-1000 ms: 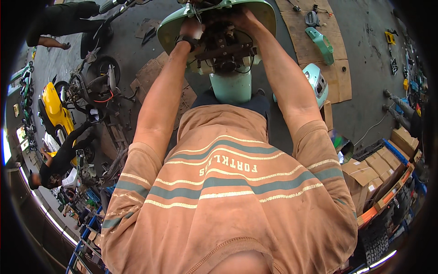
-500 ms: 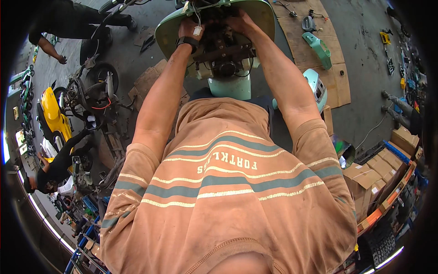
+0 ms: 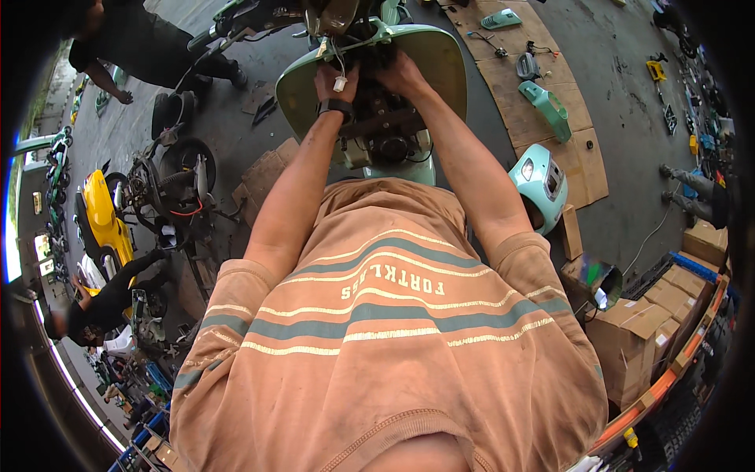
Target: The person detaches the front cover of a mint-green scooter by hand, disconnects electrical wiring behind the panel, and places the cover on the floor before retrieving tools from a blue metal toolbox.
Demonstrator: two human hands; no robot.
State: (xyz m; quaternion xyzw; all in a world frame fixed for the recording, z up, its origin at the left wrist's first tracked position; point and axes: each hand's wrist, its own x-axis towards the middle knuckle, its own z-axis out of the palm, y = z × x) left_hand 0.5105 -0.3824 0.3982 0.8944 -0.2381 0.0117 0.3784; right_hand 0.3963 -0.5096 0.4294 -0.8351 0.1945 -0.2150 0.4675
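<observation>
Grey workshop floor [image 3: 236, 134]. I am seeing both hands shifting farther up pale green scooter front shield [image 3: 440, 63]; left hand [image 3: 334, 79] gripping white connector [image 3: 340, 83], right hand [image 3: 401, 75] clenching dark wiring [image 3: 377, 110] — still working inside.

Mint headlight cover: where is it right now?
In the head view the mint headlight cover lies on the floor to the person's right, beside the right forearm, at the edge of the cardboard sheet, with a mint panel lying just beyond it.

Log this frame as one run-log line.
left hand: on white connector, wiring | right hand: in scooter front internals | green leg shield: stripped | headlight cover: on floor, right
</observation>
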